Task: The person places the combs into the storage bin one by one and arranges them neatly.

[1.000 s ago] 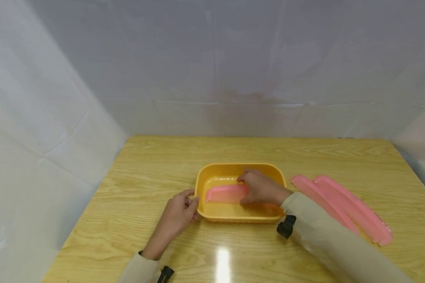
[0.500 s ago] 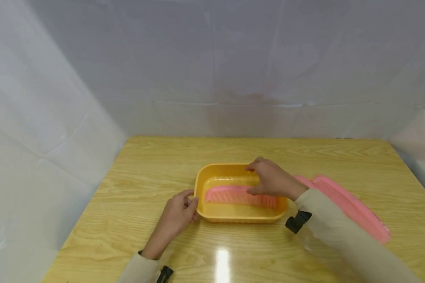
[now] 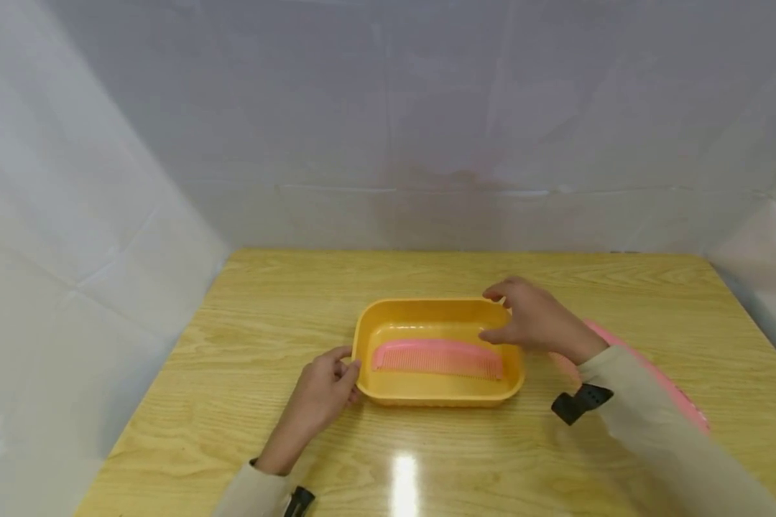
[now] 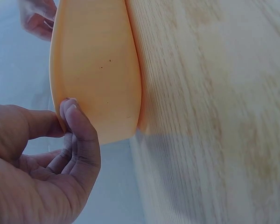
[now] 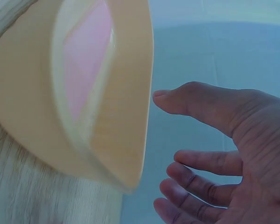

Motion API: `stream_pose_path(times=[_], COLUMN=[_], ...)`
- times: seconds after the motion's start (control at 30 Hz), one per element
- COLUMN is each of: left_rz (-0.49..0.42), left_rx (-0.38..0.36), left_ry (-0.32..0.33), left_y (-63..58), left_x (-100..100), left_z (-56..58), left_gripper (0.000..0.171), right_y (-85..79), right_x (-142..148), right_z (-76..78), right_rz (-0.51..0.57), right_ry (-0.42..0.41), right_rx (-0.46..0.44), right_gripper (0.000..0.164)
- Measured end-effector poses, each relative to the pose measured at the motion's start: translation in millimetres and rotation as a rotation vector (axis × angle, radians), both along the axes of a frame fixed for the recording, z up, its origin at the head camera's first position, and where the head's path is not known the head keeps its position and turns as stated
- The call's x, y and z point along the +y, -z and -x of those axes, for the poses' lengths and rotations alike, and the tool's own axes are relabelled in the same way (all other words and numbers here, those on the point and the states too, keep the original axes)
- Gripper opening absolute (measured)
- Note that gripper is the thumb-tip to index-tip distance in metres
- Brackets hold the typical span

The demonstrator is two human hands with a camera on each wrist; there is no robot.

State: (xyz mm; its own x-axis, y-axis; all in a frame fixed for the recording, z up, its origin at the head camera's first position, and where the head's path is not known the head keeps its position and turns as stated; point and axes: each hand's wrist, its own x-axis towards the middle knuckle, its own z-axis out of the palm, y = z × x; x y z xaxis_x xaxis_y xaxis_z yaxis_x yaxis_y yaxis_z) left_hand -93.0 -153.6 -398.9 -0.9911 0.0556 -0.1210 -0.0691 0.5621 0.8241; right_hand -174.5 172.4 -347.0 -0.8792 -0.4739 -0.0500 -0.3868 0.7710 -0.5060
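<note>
A yellow plastic basin stands mid-table with one pink comb lying in it, teeth toward the person. At its left end my left hand pinches the rim between thumb and fingers; the left wrist view shows the fingertips over the basin's edge. My right hand hovers over the basin's right end, fingers spread and holding nothing. In the right wrist view, that hand has thumb and fingers apart beside the rim. More pink combs lie to the right, partly hidden beneath the right forearm.
The wood-grain table carries everything. White sheeting rises behind it and along both sides. Each wrist wears a black strap over or near a beige sleeve.
My right hand has drawn out of the basin toward the right, away from the comb, which now shows whole. The left hand has stayed on the rim.
</note>
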Motion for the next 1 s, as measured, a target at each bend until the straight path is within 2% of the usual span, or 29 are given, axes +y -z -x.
stream_pose_path(times=[0.37,0.6,1.0], left_rz=[-0.004,0.0,-0.001], left_rx=[-0.008,-0.008,0.003], left_ry=[-0.006,-0.004,-0.001], left_y=[1.5,2.1,1.3], left_x=[-1.0,-0.3,0.1], left_z=[-0.1,0.4,0.3], left_gripper=[0.041,0.041,0.04], right_y=[2.2,7.5,15.6], right_x=[35.6,57.9,82.0], right_z=[-7.5,-10.1,-18.2], right_rz=[0.053,0.05,0.019], right_ry=[0.121,0.159,0.224], right_rx=[-0.038,-0.03,-0.088], right_gripper=[0.069,0.07,0.078])
